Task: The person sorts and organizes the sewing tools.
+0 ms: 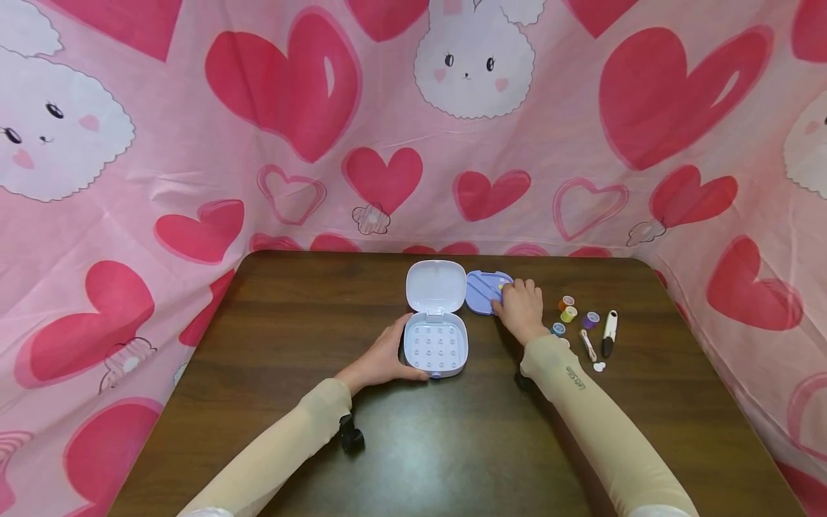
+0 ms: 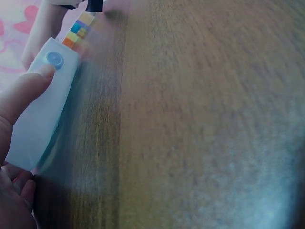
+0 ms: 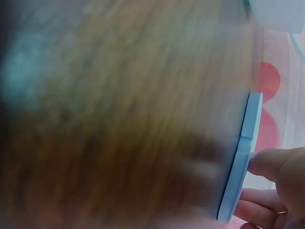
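Observation:
A white plastic box (image 1: 451, 347) stands with its lid (image 1: 436, 286) raised, and small pegs in rows cover its inner floor. My left hand (image 1: 381, 360) grips the box's left side, thumb at the front by the round blue latch (image 2: 55, 59). To the right of the lid, a blue-purple tray (image 1: 480, 293) with molded slots lies on the table. My right hand (image 1: 522, 310) holds this tray by its right edge, thumb and fingertips on its rim. In the right wrist view the tray's blue side (image 3: 235, 176) shows close over the tabletop.
Right of my right hand are several thread spools (image 1: 591, 320), a small wound bundle of cord (image 1: 588, 345), a white-and-black tool (image 1: 610, 333) and small white pieces (image 1: 599, 367). The brown table (image 1: 310, 309) meets a pink heart-print cloth (image 1: 388, 129) at its back and sides.

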`<control>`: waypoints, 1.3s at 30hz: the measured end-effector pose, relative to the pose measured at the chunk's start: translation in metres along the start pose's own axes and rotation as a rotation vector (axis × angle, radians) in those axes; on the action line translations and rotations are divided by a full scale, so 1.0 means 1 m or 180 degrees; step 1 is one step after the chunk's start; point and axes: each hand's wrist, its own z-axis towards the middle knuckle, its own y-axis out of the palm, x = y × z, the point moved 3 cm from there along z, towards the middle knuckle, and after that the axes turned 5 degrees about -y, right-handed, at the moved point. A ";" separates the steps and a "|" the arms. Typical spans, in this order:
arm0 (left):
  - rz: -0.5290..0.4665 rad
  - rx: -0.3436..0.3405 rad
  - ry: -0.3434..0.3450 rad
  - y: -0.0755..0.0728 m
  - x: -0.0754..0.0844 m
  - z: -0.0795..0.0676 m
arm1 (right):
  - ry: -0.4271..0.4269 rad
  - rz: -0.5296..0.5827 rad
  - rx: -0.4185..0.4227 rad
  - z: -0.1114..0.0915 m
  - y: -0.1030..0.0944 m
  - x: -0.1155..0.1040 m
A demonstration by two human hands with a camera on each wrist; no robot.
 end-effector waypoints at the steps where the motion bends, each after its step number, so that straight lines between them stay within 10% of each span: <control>1: 0.0003 -0.0001 0.0001 0.000 0.001 0.000 | -0.0002 -0.0006 -0.0001 0.000 0.000 0.000; 22: 0.0041 0.0019 0.0084 0.000 0.001 0.002 | 0.0100 0.0053 -0.0077 -0.003 -0.003 -0.001; 39: 0.0033 0.0014 0.0081 0.000 -0.003 0.002 | -0.0215 0.0272 0.0519 -0.033 -0.029 -0.009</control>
